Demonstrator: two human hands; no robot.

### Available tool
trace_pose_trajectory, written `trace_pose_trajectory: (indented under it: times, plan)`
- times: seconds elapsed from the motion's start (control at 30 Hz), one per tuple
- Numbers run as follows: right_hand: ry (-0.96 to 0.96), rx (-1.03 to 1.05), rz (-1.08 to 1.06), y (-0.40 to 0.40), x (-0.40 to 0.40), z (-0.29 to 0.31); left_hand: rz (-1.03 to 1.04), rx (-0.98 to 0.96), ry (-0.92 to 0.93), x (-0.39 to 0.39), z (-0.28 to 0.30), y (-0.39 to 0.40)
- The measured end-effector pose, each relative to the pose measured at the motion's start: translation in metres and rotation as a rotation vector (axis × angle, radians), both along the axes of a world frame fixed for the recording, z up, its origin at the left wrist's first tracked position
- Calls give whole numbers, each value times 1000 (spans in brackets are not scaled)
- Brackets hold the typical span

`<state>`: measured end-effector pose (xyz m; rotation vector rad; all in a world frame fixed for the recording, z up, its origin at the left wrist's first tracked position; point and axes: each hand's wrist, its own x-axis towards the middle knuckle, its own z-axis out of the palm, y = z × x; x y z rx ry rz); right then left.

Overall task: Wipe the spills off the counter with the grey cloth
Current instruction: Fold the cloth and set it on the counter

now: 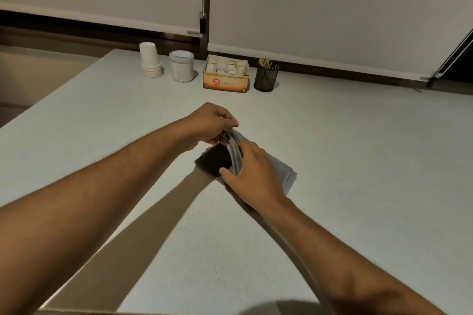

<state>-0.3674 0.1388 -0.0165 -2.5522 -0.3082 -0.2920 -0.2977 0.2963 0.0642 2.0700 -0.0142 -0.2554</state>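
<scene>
My two bare forearms reach out from the bottom corners over the pale, speckled counter (358, 161), throwing long shadows across its near half. My right hand (252, 175) lies palm down on the folded grey cloth (280, 172), fingers spread and only loosely curled, thumb against the cloth's near-left edge; it presses down on the fabric and grips nothing that I can make out. The cloth sits on the counter about midway across, flat under my right palm, its right corner showing past my knuckles. Just left of it, touching the cloth, is a dark rectangular patch (213, 161); I cannot tell whether it is a separate thing or deep shadow. My left hand (212, 123) is just beyond, fingers closed in a pinch on the cloth's far edge, lifting a narrow ridge of layered fabric off the counter between the two hands.

Farther back, along the counter's rear edge, a row of things stands well apart from my hands: a stack of upside-down white paper cups (149, 61), just beside it a white cylindrical tub (182, 66), then an orange cardboard box of small white sachets (226, 74), then a black wire-mesh holder of wooden sticks (266, 75). Behind them hang pale roller blinds (332, 7), a bead chain dangling between two of them.
</scene>
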Motion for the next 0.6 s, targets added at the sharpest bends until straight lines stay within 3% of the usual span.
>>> trace_pose_trajectory:
  times: [0.13,0.23,0.33,0.5,0.6]
  plan:
    - [72,33,-59,-32,8,26,15,-101,-45,8,19,-19]
    - [240,-19,-43,-77,16,50,-61,-123,-60,17,29,-25]
    - [292,-44,-31,-117,30,71,-168,-118,-89,30,41,-28]
    - [131,0,22,-154,73,100,-191,455,-392,58,49,-36]
    - [56,56,78,-162,103,115,-47,527,-542,69,49,-40]
